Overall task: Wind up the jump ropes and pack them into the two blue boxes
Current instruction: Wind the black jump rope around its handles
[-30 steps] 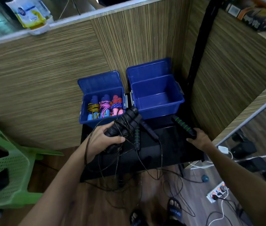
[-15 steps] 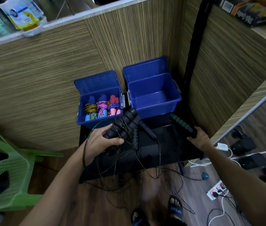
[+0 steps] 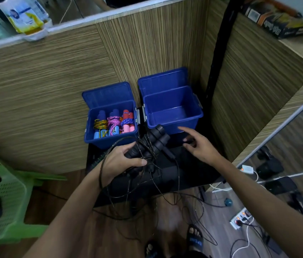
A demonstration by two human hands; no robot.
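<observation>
Two open blue boxes stand side by side at the back of a black table (image 3: 193,175). The left box (image 3: 109,141) holds three wound coloured jump ropes (image 3: 113,123). Nothing lies in the right box (image 3: 200,112). My left hand (image 3: 117,162) grips a bundle of black jump rope handles (image 3: 154,142) just in front of the boxes. Their thin black cords (image 3: 178,175) hang tangled over the table edge to the floor. A green-striped handle (image 3: 98,159) shows beside my left wrist. My right hand (image 3: 200,148) hovers with fingers spread in front of the right box, holding nothing.
Wood-grain partition walls close in behind and to the right of the boxes. A green plastic chair (image 3: 2,192) stands at the left. A power strip (image 3: 241,218) with cables lies on the floor at the right. My sandalled feet (image 3: 193,239) are below the table edge.
My right hand has let go of the green-striped handle it held at the table's right side and moved left towards the right box, fingers now spread. The left hand keeps the bundle.
</observation>
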